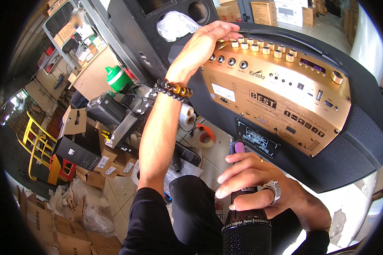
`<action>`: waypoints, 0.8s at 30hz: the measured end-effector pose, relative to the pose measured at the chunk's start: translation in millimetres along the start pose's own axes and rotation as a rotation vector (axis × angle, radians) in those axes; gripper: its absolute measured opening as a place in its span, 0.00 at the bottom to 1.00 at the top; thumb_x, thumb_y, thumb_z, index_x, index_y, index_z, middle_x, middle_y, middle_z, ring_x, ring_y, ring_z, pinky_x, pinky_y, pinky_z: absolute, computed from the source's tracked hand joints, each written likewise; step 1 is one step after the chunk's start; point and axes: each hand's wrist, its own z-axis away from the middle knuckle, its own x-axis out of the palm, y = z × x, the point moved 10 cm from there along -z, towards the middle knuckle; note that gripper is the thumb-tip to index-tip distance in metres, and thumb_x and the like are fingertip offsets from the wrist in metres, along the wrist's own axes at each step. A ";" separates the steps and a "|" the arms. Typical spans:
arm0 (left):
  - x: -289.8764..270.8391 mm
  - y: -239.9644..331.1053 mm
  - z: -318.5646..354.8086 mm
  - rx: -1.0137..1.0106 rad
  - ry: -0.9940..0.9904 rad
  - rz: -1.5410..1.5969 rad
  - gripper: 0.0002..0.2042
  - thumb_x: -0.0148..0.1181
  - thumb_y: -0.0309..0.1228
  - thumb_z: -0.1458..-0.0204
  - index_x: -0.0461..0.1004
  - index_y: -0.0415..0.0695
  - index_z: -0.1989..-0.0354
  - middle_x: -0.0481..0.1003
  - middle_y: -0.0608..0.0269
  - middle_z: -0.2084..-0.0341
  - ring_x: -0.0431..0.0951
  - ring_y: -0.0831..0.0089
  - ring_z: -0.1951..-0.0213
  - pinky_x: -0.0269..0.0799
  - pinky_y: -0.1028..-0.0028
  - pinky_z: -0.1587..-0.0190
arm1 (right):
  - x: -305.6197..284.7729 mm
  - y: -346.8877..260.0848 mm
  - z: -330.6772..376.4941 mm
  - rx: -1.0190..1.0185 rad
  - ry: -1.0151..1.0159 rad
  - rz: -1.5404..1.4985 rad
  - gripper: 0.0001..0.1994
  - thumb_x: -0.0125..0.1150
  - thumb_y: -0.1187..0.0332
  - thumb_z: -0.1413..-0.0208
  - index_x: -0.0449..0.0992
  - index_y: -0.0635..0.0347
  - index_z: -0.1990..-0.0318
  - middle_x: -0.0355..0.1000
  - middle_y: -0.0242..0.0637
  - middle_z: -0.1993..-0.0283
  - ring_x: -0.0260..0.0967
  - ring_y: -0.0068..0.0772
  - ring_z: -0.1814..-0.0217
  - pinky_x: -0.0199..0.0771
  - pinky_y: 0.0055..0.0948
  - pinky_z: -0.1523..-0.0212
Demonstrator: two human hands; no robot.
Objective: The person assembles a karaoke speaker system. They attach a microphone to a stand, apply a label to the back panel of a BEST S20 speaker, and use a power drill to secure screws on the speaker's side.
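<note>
A large black speaker point(361, 140) stands tilted in front of me, its gold control panel point(238, 91) facing up with rows of knobs, sockets and a small lit display. At the panel's far left corner lies my left hand point(206, 40), fingers stretched along the top edge beside the knobs point(259, 44) and the black handle point(285, 34). Its thumb is hidden. My right hand point(259, 180) is closed around a black wireless microphone point(247, 236), whose mesh head points toward me. A purple cylinder point(239, 147), perhaps a battery, shows at the microphone's far end.
Another black speaker cabinet point(144, 38) with bubble wrap point(176, 25) stands behind. To the left are a green jug point(117, 78), cartons point(78, 153), a yellow hand truck point(38, 144) and plastic wrap point(98, 212). Tape rolls point(206, 138) lie on the tiled floor.
</note>
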 end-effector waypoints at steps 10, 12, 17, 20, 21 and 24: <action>-1.6 2.2 1.7 0.008 0.024 0.036 0.18 0.45 0.39 0.34 0.75 0.39 0.49 0.79 0.55 0.54 0.76 0.70 0.46 0.62 0.74 0.37 | 0.9 2.9 0.8 0.018 -0.019 -0.026 0.31 0.67 0.74 0.62 0.72 0.44 0.44 0.69 0.31 0.44 0.67 0.41 0.40 0.60 0.54 0.35; -1.6 1.2 1.2 0.002 0.020 0.030 0.18 0.45 0.39 0.34 0.75 0.39 0.49 0.79 0.55 0.54 0.76 0.70 0.45 0.62 0.74 0.37 | 1.6 3.3 0.7 0.021 -0.021 -0.023 0.32 0.67 0.75 0.63 0.72 0.44 0.44 0.69 0.31 0.44 0.67 0.40 0.40 0.60 0.54 0.35; -1.3 -2.8 -0.2 -0.005 0.011 0.071 0.18 0.45 0.39 0.34 0.75 0.38 0.49 0.79 0.54 0.54 0.75 0.70 0.45 0.62 0.73 0.37 | 2.1 5.0 1.1 0.031 -0.018 -0.025 0.33 0.68 0.76 0.64 0.71 0.43 0.43 0.69 0.31 0.44 0.67 0.40 0.40 0.60 0.54 0.35; -1.2 -3.5 0.3 -0.021 0.012 0.086 0.18 0.45 0.38 0.34 0.75 0.37 0.49 0.79 0.54 0.54 0.75 0.69 0.45 0.62 0.73 0.37 | 2.4 5.8 1.2 0.038 -0.014 -0.025 0.33 0.68 0.76 0.63 0.71 0.43 0.44 0.69 0.31 0.44 0.67 0.39 0.40 0.60 0.54 0.35; -0.9 -3.1 0.3 -0.026 0.013 0.088 0.18 0.45 0.38 0.34 0.75 0.37 0.49 0.79 0.54 0.54 0.75 0.69 0.45 0.62 0.73 0.37 | 2.1 5.6 0.9 0.040 -0.020 -0.024 0.33 0.69 0.75 0.63 0.72 0.43 0.44 0.69 0.31 0.44 0.67 0.39 0.40 0.60 0.54 0.35; -0.2 1.9 0.4 0.007 0.013 0.045 0.18 0.45 0.38 0.34 0.75 0.37 0.49 0.79 0.54 0.54 0.76 0.69 0.45 0.63 0.73 0.37 | 2.6 6.2 0.8 0.041 -0.020 -0.024 0.32 0.69 0.75 0.62 0.72 0.43 0.44 0.69 0.30 0.44 0.67 0.39 0.40 0.60 0.54 0.34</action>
